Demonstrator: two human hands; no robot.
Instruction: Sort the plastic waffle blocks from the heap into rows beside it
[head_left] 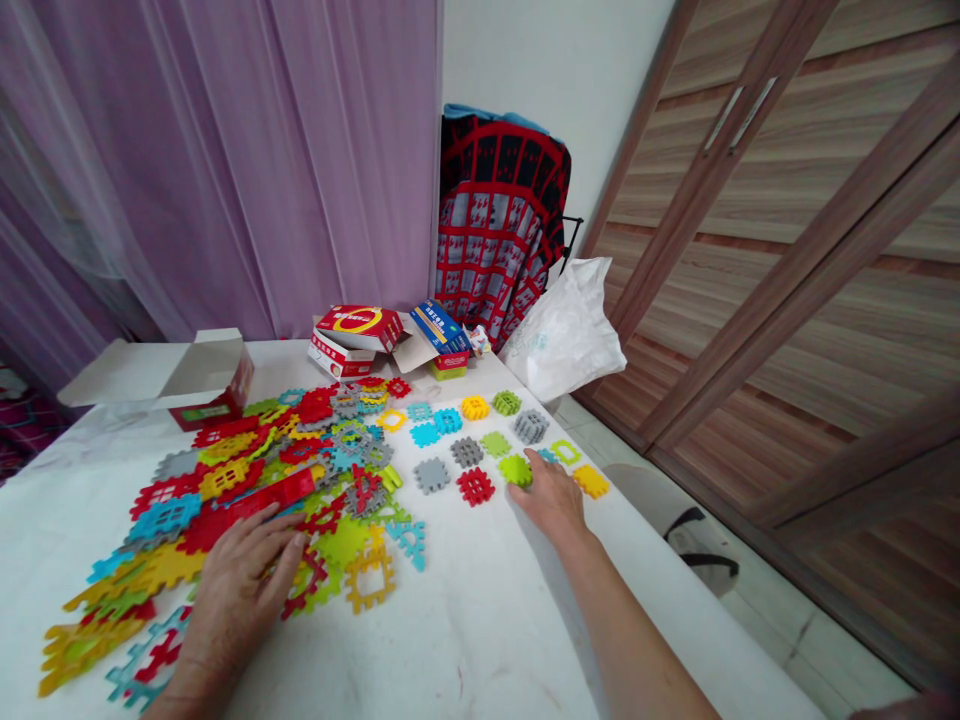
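Observation:
A heap of toothed plastic building tiles [337,545] in red, yellow, green, grey and blue covers the left of the table. My left hand [244,575] rests over the heap, fingers stretched out beside a long red piece [281,492], with nothing visibly gripped. Farther right, my right hand [553,493] has thumb and fingers about a green square tile [515,470]. Around it lie a red square tile [475,487], a grey stack [530,427], a yellow tile [591,481] and a green frame tile [565,452]. Part of a blue tile [548,456] shows behind the fingers.
An opened carton [214,375] stands at the back left. Red and white boxes [360,328] and a blue box [441,328] sit along the back edge. A white bag [566,335] is by the right corner; beyond is a wooden wardrobe [750,230].

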